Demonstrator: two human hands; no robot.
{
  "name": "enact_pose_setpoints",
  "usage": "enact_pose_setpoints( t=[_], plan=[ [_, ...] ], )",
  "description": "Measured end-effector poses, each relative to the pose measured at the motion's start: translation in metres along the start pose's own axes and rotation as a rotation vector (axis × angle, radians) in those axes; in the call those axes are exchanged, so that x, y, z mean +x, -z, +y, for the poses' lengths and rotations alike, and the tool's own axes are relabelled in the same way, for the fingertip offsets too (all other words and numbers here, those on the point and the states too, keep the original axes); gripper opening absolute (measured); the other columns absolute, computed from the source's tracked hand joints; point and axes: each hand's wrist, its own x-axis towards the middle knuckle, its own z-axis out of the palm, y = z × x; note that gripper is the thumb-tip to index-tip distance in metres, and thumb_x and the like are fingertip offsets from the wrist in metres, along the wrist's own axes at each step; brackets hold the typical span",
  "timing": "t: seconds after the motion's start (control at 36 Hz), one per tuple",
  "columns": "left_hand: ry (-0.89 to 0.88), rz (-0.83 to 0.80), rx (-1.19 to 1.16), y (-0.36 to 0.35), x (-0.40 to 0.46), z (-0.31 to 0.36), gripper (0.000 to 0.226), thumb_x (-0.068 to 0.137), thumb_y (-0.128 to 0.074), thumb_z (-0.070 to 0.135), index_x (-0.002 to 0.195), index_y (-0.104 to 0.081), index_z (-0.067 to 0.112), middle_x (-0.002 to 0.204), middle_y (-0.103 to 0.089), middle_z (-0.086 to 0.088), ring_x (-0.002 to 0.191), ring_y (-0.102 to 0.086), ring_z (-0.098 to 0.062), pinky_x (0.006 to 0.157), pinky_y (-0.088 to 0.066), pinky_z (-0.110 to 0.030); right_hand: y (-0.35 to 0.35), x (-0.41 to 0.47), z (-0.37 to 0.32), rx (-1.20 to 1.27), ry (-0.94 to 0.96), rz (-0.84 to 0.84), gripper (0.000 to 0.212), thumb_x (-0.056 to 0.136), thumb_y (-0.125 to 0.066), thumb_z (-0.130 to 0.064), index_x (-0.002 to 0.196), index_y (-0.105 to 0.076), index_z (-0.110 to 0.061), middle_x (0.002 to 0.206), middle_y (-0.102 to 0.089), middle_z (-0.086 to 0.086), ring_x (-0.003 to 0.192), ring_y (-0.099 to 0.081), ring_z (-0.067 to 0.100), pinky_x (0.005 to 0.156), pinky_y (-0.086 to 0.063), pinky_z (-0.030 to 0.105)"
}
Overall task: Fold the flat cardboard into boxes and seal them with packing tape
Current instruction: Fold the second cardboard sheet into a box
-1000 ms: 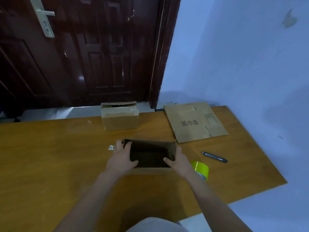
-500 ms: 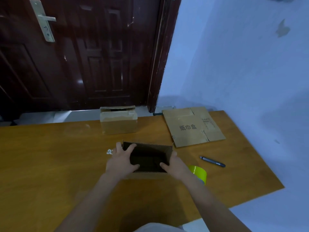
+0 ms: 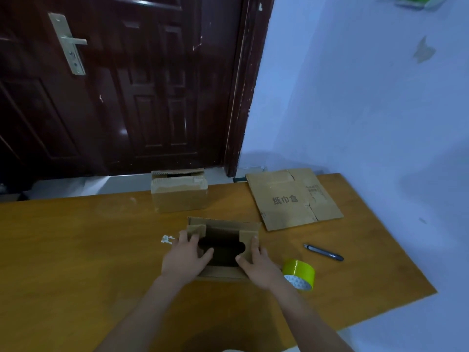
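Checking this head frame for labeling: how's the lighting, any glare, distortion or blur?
Head view: dim, with a blue cast on the wall; glare patches on the glossy door; wide-angle bending shows in the door frame and table edge; the inside of the open box is nearly black; left hand and right hand look soft but readable.

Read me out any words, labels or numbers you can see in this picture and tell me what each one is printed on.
"纸巾盒": printed in large dark characters on the flat cardboard sheet lying at the far right of the table.
Small print block to the right of those characters on the same sheet: too small and blurred to read.
Pale mark on the dark pen: too small to read.
No text shows on the yellow-green tape roll or either folded box.
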Motion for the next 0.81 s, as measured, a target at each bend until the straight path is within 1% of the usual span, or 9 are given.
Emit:
enact_pose_setpoints(
  t=[0.11,0.19,0.25,0.39,0.47,0.58,0.67,0.75,0.81],
  plan=[
    [-0.055,-0.128,-0.041,0.017,-0.007,-0.004,0.120,0.050,0.004,0.098,0.131,-0.044,0.025,0.139,-0.029,-0.004,0.111,-0.051,-0.018,0.083,-0.050,-0.029,0.006,0.005,-0.003,0.021,-0.005,0.042,0.075,0.093,-0.030,-0.060,0.151,-0.002,-0.021,0.153,-0.020,0.007,0.133,-0.037,0.029,0.100,-0.038,0.039],
    [-0.099,-0.247,0.058,0.033,-0.010,-0.004,0.141,0.030,0.005,0.103,0.133,-0.046,0.022,0.147,-0.023,-0.006,0.123,-0.046,-0.023,0.092,-0.048,-0.033,0.009,0.012,-0.006,-0.006,0.001,0.207,0.060,0.096,-0.030,-0.053,0.137,-0.040,-0.011,0.138,-0.036,0.009,0.118,-0.049,0.028,0.092,-0.045,0.039],
    [-0.109,-0.287,0.129,0.036,-0.010,-0.003,0.130,0.039,-0.007,0.103,0.131,-0.049,0.022,0.147,-0.023,-0.006,0.125,-0.044,-0.024,0.093,-0.047,-0.033,0.009,0.017,-0.007,0.008,0.006,0.333,0.053,0.097,-0.031,-0.049,0.126,-0.050,-0.009,0.134,-0.038,0.008,0.116,-0.050,0.027,0.091,-0.046,0.040],
    [-0.059,-0.221,0.188,0.028,-0.002,0.003,0.071,0.079,-0.043,0.074,0.124,-0.056,0.021,0.143,-0.032,-0.006,0.117,-0.051,-0.020,0.090,-0.049,-0.033,0.008,0.022,-0.013,0.011,0.104,0.693,0.054,0.097,-0.040,-0.038,0.138,-0.032,-0.003,0.140,-0.034,0.015,0.127,-0.038,0.031,0.100,-0.039,0.039],
    [-0.022,-0.136,0.151,0.024,-0.002,0.002,0.071,0.079,-0.046,0.073,0.127,-0.051,0.020,0.133,-0.042,-0.003,0.107,-0.056,-0.018,0.082,-0.051,-0.029,0.010,0.030,-0.015,-0.123,0.205,0.726,0.054,0.099,-0.022,-0.044,0.134,-0.045,-0.010,0.136,-0.046,0.010,0.128,-0.042,0.027,0.107,-0.033,0.043],
    [0.073,-0.023,-0.039,0.016,-0.001,0.002,0.077,0.075,-0.062,0.063,0.128,-0.035,0.013,0.126,-0.048,-0.004,0.109,-0.055,-0.021,0.078,-0.051,-0.032,0.001,0.041,-0.008,-0.346,0.329,0.701,0.047,0.095,-0.029,-0.038,0.077,-0.069,-0.023,0.077,-0.067,-0.007,0.082,-0.066,0.015,0.101,-0.037,0.042],
    [0.146,0.027,-0.108,0.012,-0.001,0.011,0.089,0.074,-0.067,0.059,0.134,-0.023,0.011,0.131,-0.041,-0.007,0.118,-0.047,-0.024,0.083,-0.050,-0.035,-0.012,0.038,0.000,-0.401,0.327,0.608,0.042,0.090,-0.034,-0.039,0.090,-0.074,-0.025,0.093,-0.071,-0.010,0.088,-0.067,0.010,0.092,-0.049,0.035],
    [0.156,0.074,0.155,0.011,-0.002,0.016,0.109,0.074,-0.059,0.068,0.149,0.005,0.021,0.141,-0.021,-0.008,0.130,-0.031,-0.026,0.099,-0.041,-0.036,-0.025,0.032,0.008,-0.380,0.331,0.577,0.044,0.090,-0.033,-0.038,0.102,-0.072,-0.022,0.111,-0.068,-0.008,0.104,-0.064,0.012,0.090,-0.051,0.037],
    [0.076,0.027,0.246,0.013,0.003,0.016,0.097,0.079,-0.056,0.066,0.150,0.002,0.033,0.151,-0.006,-0.009,0.140,-0.016,-0.029,0.111,-0.025,-0.044,-0.033,0.029,0.010,-0.371,0.330,0.551,0.044,0.089,-0.034,-0.037,0.112,-0.068,-0.019,0.122,-0.064,-0.004,0.115,-0.060,0.015,0.092,-0.049,0.038]
  ],
)
